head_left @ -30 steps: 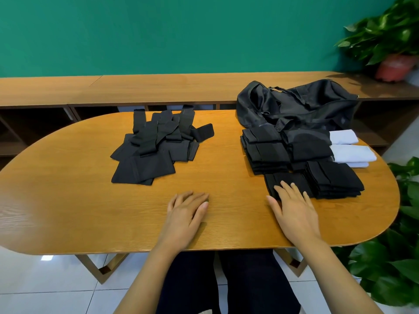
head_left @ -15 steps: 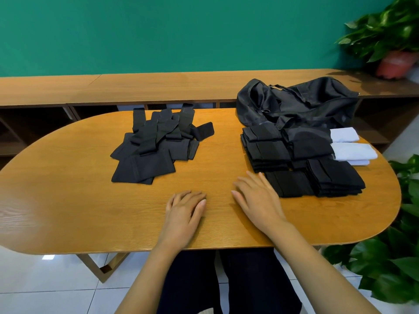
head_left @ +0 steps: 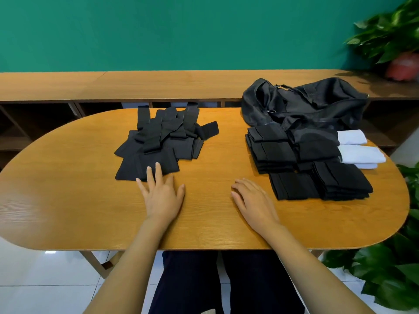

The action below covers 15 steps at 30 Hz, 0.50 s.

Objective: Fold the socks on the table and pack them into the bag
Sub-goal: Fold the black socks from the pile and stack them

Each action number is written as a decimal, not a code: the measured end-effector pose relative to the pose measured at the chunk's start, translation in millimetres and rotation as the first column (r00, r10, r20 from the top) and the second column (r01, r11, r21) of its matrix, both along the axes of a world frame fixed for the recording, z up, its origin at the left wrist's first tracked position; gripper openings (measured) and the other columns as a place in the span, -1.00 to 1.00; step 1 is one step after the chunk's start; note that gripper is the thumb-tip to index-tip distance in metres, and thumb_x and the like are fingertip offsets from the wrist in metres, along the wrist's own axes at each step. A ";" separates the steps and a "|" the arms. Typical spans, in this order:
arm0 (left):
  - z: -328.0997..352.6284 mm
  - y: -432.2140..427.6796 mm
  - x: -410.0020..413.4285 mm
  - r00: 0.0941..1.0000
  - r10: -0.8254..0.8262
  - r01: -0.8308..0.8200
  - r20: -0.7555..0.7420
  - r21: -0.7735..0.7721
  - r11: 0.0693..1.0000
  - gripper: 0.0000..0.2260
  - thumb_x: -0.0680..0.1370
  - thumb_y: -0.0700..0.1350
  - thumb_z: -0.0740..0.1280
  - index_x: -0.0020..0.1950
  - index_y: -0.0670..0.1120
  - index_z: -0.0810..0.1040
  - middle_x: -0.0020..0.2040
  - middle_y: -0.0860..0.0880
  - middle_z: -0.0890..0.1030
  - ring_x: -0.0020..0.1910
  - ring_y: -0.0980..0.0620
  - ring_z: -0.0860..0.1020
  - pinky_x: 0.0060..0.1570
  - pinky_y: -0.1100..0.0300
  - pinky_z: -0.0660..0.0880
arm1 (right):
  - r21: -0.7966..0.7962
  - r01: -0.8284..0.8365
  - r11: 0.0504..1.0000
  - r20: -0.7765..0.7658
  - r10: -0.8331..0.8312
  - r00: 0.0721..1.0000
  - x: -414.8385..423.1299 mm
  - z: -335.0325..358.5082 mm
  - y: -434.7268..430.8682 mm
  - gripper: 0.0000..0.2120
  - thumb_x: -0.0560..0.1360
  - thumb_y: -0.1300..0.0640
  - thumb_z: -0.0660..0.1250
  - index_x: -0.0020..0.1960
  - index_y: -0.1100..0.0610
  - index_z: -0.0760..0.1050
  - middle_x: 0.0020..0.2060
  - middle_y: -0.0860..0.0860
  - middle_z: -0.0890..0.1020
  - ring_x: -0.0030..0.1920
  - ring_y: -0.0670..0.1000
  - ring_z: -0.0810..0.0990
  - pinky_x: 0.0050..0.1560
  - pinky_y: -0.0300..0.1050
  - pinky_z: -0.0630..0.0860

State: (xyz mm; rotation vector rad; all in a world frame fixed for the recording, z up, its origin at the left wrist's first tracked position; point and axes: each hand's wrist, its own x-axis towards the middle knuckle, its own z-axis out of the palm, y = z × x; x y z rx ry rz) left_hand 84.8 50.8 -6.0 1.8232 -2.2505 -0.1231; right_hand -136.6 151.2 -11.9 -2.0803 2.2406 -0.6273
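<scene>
Two bare hands lie on the desk [head_left: 68, 211], a little in from its near edge. The left hand [head_left: 162, 194] is flat with the fingers spread, its grip open and holding nothing. Its fingertips [head_left: 158, 172] touch the near edge of the one loose pile of unfolded black socks [head_left: 163, 143]. This pile lies left of the desk's middle and reaches back to the far edge, and it overlaps too much for its socks to be counted. The right hand [head_left: 254, 200] rests palm down on bare wood between that pile and the folded goods, its grip likewise open and empty, near the closest stack but apart from it. Toward the right end of the desk are four stacks of folded black socks [head_left: 341, 182], two nearer and two farther, packed against one another. Beside them at the right edge lie the folded white socks [head_left: 360, 154], two bundles with the rim of a third under the nearer one. One black bag [head_left: 317, 103] slumps at the far edge, touching the far stacks. Beyond stands a low wooden shelf [head_left: 158, 85] with one potted plant [head_left: 401, 64] on it, and a second plant [head_left: 390, 273] stands on the floor.
</scene>
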 end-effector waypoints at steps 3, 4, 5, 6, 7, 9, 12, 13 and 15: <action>1.9 -10.5 0.5 0.996 0.011 -0.014 0.094 0.034 0.999 -0.44 0.63 0.24 0.01 0.49 -0.07 0.30 0.60 -0.10 -0.04 0.57 -0.15 -0.16 0.43 -0.29 -0.28 | -0.013 0.002 1.000 0.008 -0.002 1.000 -1.2 -1.1 0.3 -0.63 0.67 -0.05 0.09 0.37 0.04 0.45 0.41 -0.05 0.43 0.46 -0.07 0.28 0.38 -0.32 -0.01; 1.0 -11.5 0.1 0.994 0.016 -0.019 0.104 0.028 0.999 -0.42 0.63 0.24 0.00 0.51 -0.09 0.26 0.60 -0.09 -0.03 0.57 -0.14 -0.14 0.43 -0.29 -0.28 | -0.017 0.000 1.000 0.010 0.000 1.000 -1.2 -1.3 0.4 -0.64 0.67 -0.05 0.09 0.37 0.04 0.45 0.41 -0.05 0.43 0.46 -0.08 0.28 0.38 -0.32 -0.02; -0.8 -11.6 -0.2 0.994 0.021 -0.022 0.104 0.010 1.000 -0.41 0.63 0.24 0.00 0.53 -0.12 0.23 0.60 -0.09 -0.01 0.57 -0.13 -0.12 0.44 -0.28 -0.28 | -0.022 -0.003 1.000 0.012 0.003 1.000 -1.1 -1.3 0.5 -0.64 0.67 -0.04 0.09 0.37 0.05 0.45 0.40 -0.05 0.44 0.46 -0.07 0.29 0.38 -0.32 -0.01; -3.0 -10.8 0.1 0.995 0.024 -0.022 0.096 -0.026 0.999 -0.40 0.63 0.23 0.00 0.54 -0.14 0.21 0.60 -0.09 0.01 0.57 -0.12 -0.10 0.44 -0.28 -0.27 | -0.027 -0.005 1.000 0.015 0.006 1.000 -0.9 -1.2 0.5 -0.64 0.67 -0.04 0.10 0.37 0.06 0.46 0.40 -0.04 0.45 0.45 -0.07 0.30 0.38 -0.31 0.01; -5.1 -9.3 0.6 0.997 0.019 -0.013 0.081 -0.076 0.997 -0.41 0.63 0.21 0.03 0.53 -0.15 0.22 0.60 -0.09 0.05 0.57 -0.12 -0.06 0.44 -0.27 -0.28 | -0.036 -0.005 0.999 0.020 0.006 1.000 -0.7 -1.2 0.4 -0.65 0.67 -0.03 0.11 0.35 0.07 0.47 0.39 -0.03 0.46 0.44 -0.06 0.32 0.39 -0.30 0.04; -7.3 -6.2 1.6 0.998 -0.035 0.042 0.043 -0.200 0.979 -0.47 0.63 0.13 0.14 0.49 -0.18 0.31 0.57 -0.11 0.18 0.56 -0.11 0.06 0.43 -0.25 -0.29 | -0.052 -0.004 0.999 0.033 0.006 0.999 -0.6 -1.4 0.2 -0.66 0.66 -0.01 0.13 0.33 0.09 0.50 0.36 0.00 0.49 0.42 -0.04 0.36 0.40 -0.26 0.10; -7.5 -0.4 0.7 0.981 -0.189 0.192 0.040 -0.335 0.923 -0.60 0.58 -0.07 0.30 0.39 -0.18 0.46 0.46 -0.11 0.38 0.50 -0.12 0.25 0.46 -0.30 -0.17 | -0.058 -0.010 0.998 0.034 0.012 0.999 -1.1 -2.7 0.0 -0.66 0.66 0.00 0.14 0.32 0.11 0.51 0.33 0.00 0.52 0.40 -0.03 0.39 0.38 -0.27 0.10; -7.9 2.6 0.3 0.969 -0.242 0.243 0.048 -0.360 0.901 -0.62 0.55 -0.15 0.35 0.37 -0.18 0.48 0.43 -0.10 0.42 0.47 -0.13 0.31 0.45 -0.34 -0.10 | -0.068 -0.012 0.998 0.040 0.015 0.999 -1.5 -3.0 -0.1 -0.67 0.65 0.00 0.15 0.31 0.11 0.52 0.31 0.00 0.53 0.38 -0.03 0.40 0.38 -0.26 0.13; -8.8 10.0 -1.5 0.935 -0.352 0.341 0.046 -0.391 0.855 -0.54 0.46 -0.32 0.42 0.36 -0.17 0.51 0.39 -0.09 0.47 0.38 -0.12 0.43 0.44 -0.37 -0.05 | -0.096 -0.013 0.995 0.064 0.020 0.998 -2.5 -3.0 0.3 -0.68 0.65 0.00 0.16 0.28 0.12 0.53 0.26 0.00 0.56 0.33 -0.04 0.44 0.37 -0.20 0.26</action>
